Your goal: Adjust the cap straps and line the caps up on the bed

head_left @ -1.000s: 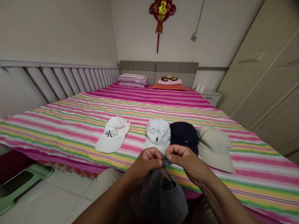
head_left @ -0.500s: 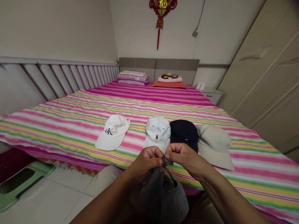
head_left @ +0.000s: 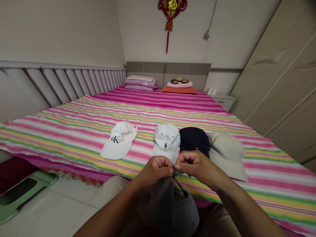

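Observation:
A grey cap (head_left: 170,207) hangs in front of me at the bed's near edge. My left hand (head_left: 155,171) and my right hand (head_left: 195,166) both pinch its back strap (head_left: 174,172), fingers closed, thumbs almost touching. On the striped bedspread (head_left: 74,131) just beyond my hands lie a white cap with a black logo (head_left: 119,141), a pale blue-white cap (head_left: 167,140), a dark navy cap (head_left: 194,141) and a beige cap (head_left: 227,154). The last three lie side by side, touching.
A green plastic stool (head_left: 22,194) stands on the tiled floor at the left. Folded bedding (head_left: 141,83) and a pillow (head_left: 179,86) lie at the headboard. A nightstand (head_left: 223,100) and wardrobe doors (head_left: 283,79) are at the right. A red knot ornament (head_left: 172,10) hangs on the wall.
Both hands have stayed pinched on the grey cap's strap, with only small finger shifts. The view has tilted slightly.

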`<action>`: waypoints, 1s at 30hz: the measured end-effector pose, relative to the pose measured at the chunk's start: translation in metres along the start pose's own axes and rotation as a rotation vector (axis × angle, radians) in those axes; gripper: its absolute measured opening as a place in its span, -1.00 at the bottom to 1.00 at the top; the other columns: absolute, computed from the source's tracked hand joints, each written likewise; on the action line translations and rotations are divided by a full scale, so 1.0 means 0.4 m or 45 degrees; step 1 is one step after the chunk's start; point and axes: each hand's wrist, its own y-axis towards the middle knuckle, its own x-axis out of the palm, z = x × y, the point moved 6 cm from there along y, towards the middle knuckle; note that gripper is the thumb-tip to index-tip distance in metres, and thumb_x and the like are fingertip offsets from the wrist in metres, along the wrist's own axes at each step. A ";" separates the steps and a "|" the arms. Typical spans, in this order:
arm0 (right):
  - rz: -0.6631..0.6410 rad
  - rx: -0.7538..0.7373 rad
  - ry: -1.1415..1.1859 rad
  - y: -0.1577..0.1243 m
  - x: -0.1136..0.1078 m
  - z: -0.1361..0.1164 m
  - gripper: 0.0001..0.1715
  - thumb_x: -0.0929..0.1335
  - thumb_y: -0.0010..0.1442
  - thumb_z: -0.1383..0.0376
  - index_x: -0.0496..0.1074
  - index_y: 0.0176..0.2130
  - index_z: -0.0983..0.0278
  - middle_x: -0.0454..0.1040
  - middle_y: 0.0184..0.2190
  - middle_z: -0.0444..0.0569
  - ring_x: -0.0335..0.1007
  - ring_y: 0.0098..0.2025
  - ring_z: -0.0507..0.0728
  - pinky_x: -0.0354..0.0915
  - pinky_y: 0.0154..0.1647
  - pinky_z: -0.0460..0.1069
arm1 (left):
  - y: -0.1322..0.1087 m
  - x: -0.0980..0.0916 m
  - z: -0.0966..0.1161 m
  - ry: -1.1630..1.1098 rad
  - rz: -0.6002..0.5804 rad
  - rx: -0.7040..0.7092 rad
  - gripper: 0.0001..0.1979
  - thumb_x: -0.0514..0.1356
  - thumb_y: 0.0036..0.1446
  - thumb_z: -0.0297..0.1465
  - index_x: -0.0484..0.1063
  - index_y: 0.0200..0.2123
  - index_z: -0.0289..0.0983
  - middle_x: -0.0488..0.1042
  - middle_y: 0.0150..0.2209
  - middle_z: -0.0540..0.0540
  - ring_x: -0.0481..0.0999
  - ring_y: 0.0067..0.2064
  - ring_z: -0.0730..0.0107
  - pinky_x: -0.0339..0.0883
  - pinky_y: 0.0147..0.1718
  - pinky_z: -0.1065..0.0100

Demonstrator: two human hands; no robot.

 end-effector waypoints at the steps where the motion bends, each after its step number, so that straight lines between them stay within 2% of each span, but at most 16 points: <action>1: 0.009 0.013 0.003 -0.002 0.001 0.001 -0.81 0.37 -0.11 0.24 0.35 -0.52 0.35 0.20 -0.66 -0.23 0.03 -0.62 -0.08 -0.03 -0.59 -0.12 | 0.000 -0.001 0.000 -0.003 0.006 0.006 -0.81 0.30 -0.27 -0.41 0.35 -0.55 -0.36 0.35 -0.66 0.04 0.29 -0.64 0.62 0.09 -0.62 0.53; 6: 0.030 0.048 0.014 -0.008 0.006 0.004 -0.90 0.31 -0.10 0.31 0.32 -0.51 0.33 0.25 -0.66 -0.21 0.13 -0.62 -0.06 0.05 -0.57 -0.12 | 0.001 0.000 0.002 0.017 -0.007 0.029 -0.80 0.30 -0.27 -0.39 0.36 -0.55 -0.37 0.37 -0.64 0.02 0.31 -0.61 0.59 0.12 -0.59 0.51; 11: -0.023 0.077 -0.085 -0.008 0.002 0.011 -0.91 0.29 -0.10 0.32 0.28 -0.54 0.32 0.17 -0.69 -0.24 0.01 -0.63 -0.07 -0.03 -0.61 -0.12 | -0.001 0.007 0.006 0.113 -0.017 -0.015 -0.78 0.30 -0.26 -0.37 0.36 -0.54 -0.37 0.38 -0.66 0.01 0.29 -0.65 0.60 0.06 -0.64 0.52; 16: -0.132 -0.002 -0.266 -0.008 -0.006 -0.006 -0.89 0.29 -0.06 0.30 0.29 -0.54 0.32 0.14 -0.67 -0.23 -0.05 -0.61 -0.06 -0.06 -0.61 -0.12 | -0.005 0.021 0.003 0.078 -0.084 -0.069 -0.77 0.30 -0.25 -0.35 0.38 -0.51 -0.36 0.42 -0.65 -0.02 0.36 -0.62 0.53 0.15 -0.60 0.49; 21: -0.234 -0.125 -0.515 -0.017 0.005 -0.040 -0.90 0.27 -0.04 0.34 0.30 -0.56 0.31 0.21 -0.62 -0.19 0.02 -0.58 -0.05 0.01 -0.58 -0.12 | -0.008 0.024 -0.007 0.054 -0.103 -0.097 -0.77 0.31 -0.26 -0.34 0.40 -0.53 -0.37 0.44 -0.64 -0.03 0.36 -0.62 0.53 0.14 -0.61 0.50; 26: -0.119 -0.165 -0.719 -0.026 0.000 -0.053 -0.87 0.23 -0.05 0.40 0.26 -0.59 0.29 0.22 -0.66 -0.20 0.03 -0.60 -0.05 -0.01 -0.61 -0.13 | -0.009 0.030 -0.006 0.028 -0.110 -0.105 -0.75 0.33 -0.29 -0.32 0.42 -0.53 -0.38 0.46 -0.63 -0.06 0.36 -0.62 0.52 0.15 -0.62 0.50; 30: -0.169 -0.183 -0.722 -0.030 -0.001 -0.053 -0.85 0.21 -0.04 0.41 0.27 -0.59 0.29 0.23 -0.65 -0.19 0.05 -0.59 -0.04 0.01 -0.61 -0.13 | -0.008 0.036 -0.009 -0.022 -0.115 -0.120 -0.73 0.34 -0.31 -0.30 0.44 -0.54 -0.38 0.47 -0.62 -0.08 0.38 -0.61 0.50 0.17 -0.60 0.48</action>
